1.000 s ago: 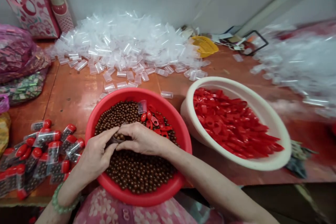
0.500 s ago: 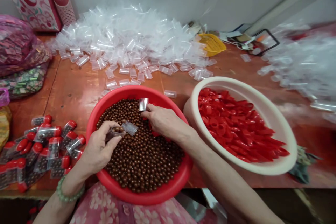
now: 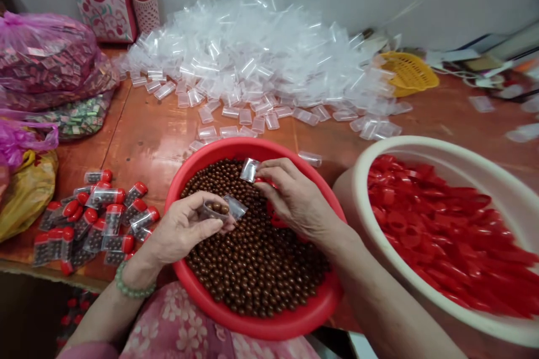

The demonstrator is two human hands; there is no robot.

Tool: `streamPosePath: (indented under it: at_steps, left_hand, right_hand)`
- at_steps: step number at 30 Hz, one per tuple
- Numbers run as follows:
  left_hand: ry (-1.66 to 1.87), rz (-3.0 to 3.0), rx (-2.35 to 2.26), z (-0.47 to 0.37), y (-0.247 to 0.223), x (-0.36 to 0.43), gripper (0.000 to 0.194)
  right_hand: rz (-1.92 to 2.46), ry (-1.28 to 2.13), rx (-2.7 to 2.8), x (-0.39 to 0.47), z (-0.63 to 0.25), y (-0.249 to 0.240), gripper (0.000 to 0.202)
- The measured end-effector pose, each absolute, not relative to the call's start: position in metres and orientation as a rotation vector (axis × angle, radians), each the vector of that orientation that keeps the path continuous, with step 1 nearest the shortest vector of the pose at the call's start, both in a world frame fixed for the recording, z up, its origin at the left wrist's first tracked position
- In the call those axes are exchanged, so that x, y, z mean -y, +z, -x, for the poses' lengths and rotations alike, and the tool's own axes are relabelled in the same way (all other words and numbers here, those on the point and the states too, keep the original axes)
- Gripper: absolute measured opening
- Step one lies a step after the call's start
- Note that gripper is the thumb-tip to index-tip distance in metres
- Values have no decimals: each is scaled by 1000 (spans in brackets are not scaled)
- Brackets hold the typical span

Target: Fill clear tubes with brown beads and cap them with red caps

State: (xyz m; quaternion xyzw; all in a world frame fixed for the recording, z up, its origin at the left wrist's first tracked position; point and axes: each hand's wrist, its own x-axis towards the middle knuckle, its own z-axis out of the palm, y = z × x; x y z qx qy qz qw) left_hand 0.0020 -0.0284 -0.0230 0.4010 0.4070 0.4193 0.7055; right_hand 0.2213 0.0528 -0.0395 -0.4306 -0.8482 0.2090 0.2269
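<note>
My left hand (image 3: pixel 185 230) grips a clear plastic container (image 3: pixel 206 211) with brown balls showing in its open end. Another clear container (image 3: pixel 236 207) is just beyond its fingers; whether it is held or lies on the balls, I cannot tell. My right hand (image 3: pixel 295 196) pinches a small red cap (image 3: pixel 265 182). At its fingertips is a shiny clear container (image 3: pixel 250 170). Both hands are over a red basin (image 3: pixel 252 332) full of glossy brown balls (image 3: pixel 256 269). Some red pieces (image 3: pixel 278 220) lie among the balls, partly hidden below the right hand.
Right of the basin stands a cream tub (image 3: pixel 357 179) of red caps (image 3: pixel 438 230). Filled, red-capped containers (image 3: pixel 105 219) lie at left. Behind is a heap of clear containers (image 3: pixel 261 56), beside a yellow basket (image 3: pixel 410 74). Plastic bags (image 3: pixel 50 67) sit at far left.
The view has turned left, so the scene sits further right. My right hand's fingers have lifted and curled, and the red cap now shows between them. The left hand still holds its container.
</note>
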Motion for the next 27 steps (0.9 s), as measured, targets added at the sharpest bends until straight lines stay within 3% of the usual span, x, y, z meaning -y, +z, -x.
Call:
streamPosePath:
  at_steps: [5,8,27]
  left_hand:
    - [911,-940,-926,-6,-23,28,17]
    - [903,-955,-988,-8,-25,26,19]
    - [968,-620,-967,-29,-26,28,31]
  right_hand:
    - [1087,1398,1659,-39,-211,-32,20]
    - [1079,1599,1379,-36,-204,-32,24]
    - [1062,1424,1134,-22,-167,-26,20]
